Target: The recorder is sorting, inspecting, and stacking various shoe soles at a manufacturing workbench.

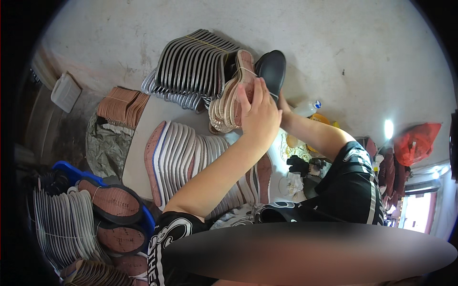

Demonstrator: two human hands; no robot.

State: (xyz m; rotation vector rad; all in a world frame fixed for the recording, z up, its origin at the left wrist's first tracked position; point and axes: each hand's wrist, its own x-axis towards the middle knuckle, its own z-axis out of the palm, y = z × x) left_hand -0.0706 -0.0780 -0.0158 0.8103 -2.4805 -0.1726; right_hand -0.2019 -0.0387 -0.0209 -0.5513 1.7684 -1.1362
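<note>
At far left I see banded white soles [62, 224] fanned beside brown-faced soles [109, 202] on a blue crate [71, 172]; next, a long row of white-edged soles [183, 155] lies across the table [143, 128]; a strapped grey stack [195, 64] stands behind it; these look sorted already. My left hand [257, 114] is closed around a tied bundle of pinkish soles [229, 102], held up over the table; just right, my right hand [281, 102] is mostly hidden, so I cannot tell its grip, though a black sole [273, 70] rises from it; I judge this bundle unfinished.
</note>
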